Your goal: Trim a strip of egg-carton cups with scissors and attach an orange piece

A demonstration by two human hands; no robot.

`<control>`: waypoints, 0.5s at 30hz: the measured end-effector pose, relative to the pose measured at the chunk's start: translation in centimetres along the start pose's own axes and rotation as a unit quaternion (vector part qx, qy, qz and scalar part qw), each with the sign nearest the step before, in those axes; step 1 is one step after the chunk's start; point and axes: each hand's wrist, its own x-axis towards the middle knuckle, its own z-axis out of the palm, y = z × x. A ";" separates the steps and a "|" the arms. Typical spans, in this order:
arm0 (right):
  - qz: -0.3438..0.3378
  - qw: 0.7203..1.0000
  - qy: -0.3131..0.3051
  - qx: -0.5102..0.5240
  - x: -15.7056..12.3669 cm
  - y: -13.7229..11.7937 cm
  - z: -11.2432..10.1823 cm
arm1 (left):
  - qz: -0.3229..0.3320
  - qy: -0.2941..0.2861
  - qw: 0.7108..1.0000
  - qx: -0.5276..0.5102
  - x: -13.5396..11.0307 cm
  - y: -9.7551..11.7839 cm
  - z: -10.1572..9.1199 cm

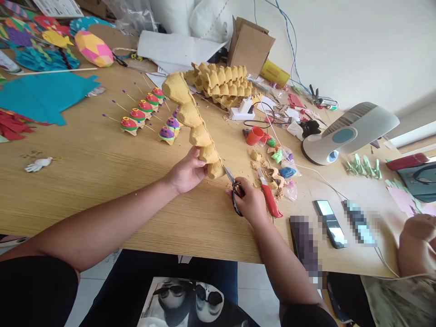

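Just left of the phone [330,224], a dark oblong thing [304,247] was pixelated beyond telling; just right of it, a narrow strip [359,222] likewise. Farther right, another person's hand [418,243] was cut by the frame edge. Well left, the right hand [250,202] hid most handles of the scissors [231,179].

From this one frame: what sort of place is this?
Probably a craft worktable, home or studio. Signs: the left hand holds a yellow egg-carton strip, the right hand scissors; painted carton cups and cut coloured paper lie on the wooden table.
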 end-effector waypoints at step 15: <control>0.003 1.000 -0.011 0.009 0.0 0.0 0.2 | -0.019 0.003 1.000 -0.009 -0.1 0.0 0.3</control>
